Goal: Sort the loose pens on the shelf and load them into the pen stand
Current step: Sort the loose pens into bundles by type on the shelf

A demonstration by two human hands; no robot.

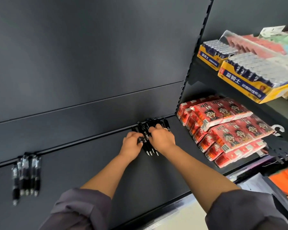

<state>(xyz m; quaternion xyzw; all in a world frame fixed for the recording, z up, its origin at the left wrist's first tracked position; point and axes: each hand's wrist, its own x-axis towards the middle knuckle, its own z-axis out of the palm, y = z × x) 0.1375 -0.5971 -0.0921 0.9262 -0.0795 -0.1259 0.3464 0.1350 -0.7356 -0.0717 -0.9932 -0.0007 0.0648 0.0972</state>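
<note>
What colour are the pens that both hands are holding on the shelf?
Black, with silvery tips. The head view shows the pens clearly.

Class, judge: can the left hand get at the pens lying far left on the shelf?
Probably yes: only bare shelf lies between the left hand and the far-left pens, though its fingers grip the other pen bundle.

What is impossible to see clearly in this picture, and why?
Head view, black plastic pens in the middle: left hand and right hand cover them; number unknown.
Head view, black pens at left: blurred; number unclear.
Head view, yellow cardboard battery box: cut by right edge.
Pen stand: not visible.
</note>
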